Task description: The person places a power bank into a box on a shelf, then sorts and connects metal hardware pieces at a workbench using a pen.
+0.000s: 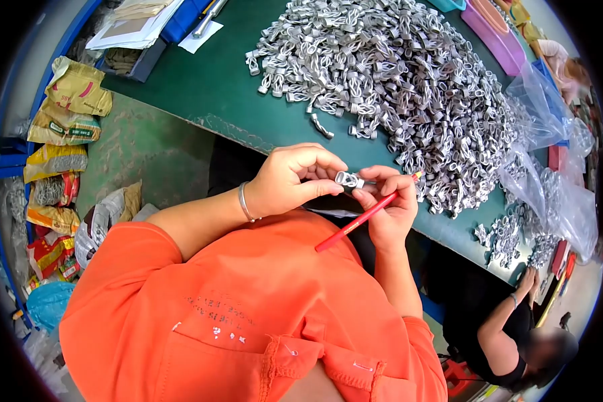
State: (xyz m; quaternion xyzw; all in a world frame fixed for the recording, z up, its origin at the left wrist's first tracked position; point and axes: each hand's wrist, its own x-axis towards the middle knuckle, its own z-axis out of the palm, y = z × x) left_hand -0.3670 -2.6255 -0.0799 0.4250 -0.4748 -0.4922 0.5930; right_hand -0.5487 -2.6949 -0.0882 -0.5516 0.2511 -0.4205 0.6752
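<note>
A small grey metal fitting [349, 179] with a ringed, loop-shaped body is pinched between the thumb and fingers of my left hand [289, 175], which has a bracelet at its wrist. My right hand [390, 204] touches the fitting's other end with its fingertips. Across that same hand lies a red pen [355, 224], held between thumb and fingers, its yellowish tip pointing up and right. Both hands are above the near edge of the green table [234, 87], just short of a large heap of similar fittings [395, 80].
A lone fitting [321, 127] lies apart from the heap. Clear plastic bags [543, 181] and a pink bin [496, 37] stand at the right. A co-worker [509, 335] sits at the lower right. Stacked sacks [67, 127] line the left; papers [134, 23] lie on the far left corner.
</note>
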